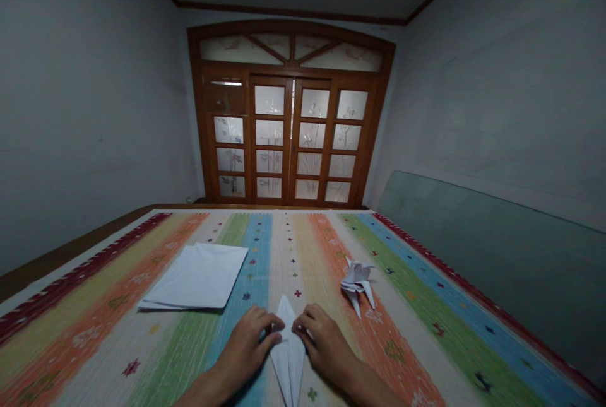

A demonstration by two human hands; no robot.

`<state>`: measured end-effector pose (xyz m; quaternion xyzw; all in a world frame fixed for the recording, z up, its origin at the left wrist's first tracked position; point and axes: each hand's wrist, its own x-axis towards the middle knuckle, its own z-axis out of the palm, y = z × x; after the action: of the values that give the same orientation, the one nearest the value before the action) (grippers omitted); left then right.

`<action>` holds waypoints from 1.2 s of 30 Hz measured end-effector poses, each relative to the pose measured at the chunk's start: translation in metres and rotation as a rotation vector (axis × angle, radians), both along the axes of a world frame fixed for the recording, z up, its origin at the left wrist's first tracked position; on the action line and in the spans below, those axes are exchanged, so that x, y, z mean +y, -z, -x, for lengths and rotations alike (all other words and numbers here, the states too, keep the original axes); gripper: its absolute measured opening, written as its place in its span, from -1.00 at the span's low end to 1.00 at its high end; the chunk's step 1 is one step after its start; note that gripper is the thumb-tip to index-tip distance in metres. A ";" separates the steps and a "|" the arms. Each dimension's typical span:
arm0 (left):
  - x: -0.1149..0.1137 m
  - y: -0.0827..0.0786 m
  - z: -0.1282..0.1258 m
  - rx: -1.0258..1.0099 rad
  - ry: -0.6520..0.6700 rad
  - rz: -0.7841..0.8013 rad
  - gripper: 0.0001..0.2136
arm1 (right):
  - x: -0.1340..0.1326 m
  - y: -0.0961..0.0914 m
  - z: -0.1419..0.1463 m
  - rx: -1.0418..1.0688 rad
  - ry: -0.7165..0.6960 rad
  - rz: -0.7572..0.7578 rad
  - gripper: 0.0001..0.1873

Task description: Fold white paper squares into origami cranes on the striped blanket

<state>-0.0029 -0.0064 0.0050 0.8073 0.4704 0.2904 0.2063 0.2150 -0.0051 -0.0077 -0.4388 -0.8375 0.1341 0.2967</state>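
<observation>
A white sheet of paper folded into a narrow diamond (288, 363) lies on the table in front of me, one tip pointing away and the other running to the bottom edge of the view. My left hand (253, 337) pinches its left edge between thumb and fingers. On the opposite edge, my right hand (322, 334) holds the paper with curled fingers, the thumb close to the fold. Layered flaps show along the middle of the lower half. Both wrists rest low over the cloth.
A stack of white paper sheets (196, 277) lies to the left. Toward the right sits a folded white paper figure (357, 284) with pointed ends. Beneath everything spreads a striped tablecloth (407, 344). Wooden glazed doors (290, 135) stand beyond the table, and a pale green panel (473, 249) borders the right side.
</observation>
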 end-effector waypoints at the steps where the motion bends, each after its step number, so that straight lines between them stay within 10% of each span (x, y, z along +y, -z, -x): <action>1: 0.001 0.001 0.000 0.011 -0.014 0.001 -0.91 | 0.000 0.000 0.000 -0.014 0.006 -0.001 -0.76; 19: -0.006 0.000 -0.001 0.100 0.117 -0.192 -0.78 | -0.009 -0.004 0.000 0.007 -0.037 0.045 -0.79; 36: 0.001 -0.015 0.023 0.101 0.348 -0.036 -0.66 | -0.008 -0.004 0.002 0.021 -0.023 0.041 -0.77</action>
<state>-0.0256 -0.0054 0.0197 0.8937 0.3283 0.2177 0.2148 0.2133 -0.0134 -0.0035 -0.4337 -0.8364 0.1594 0.2949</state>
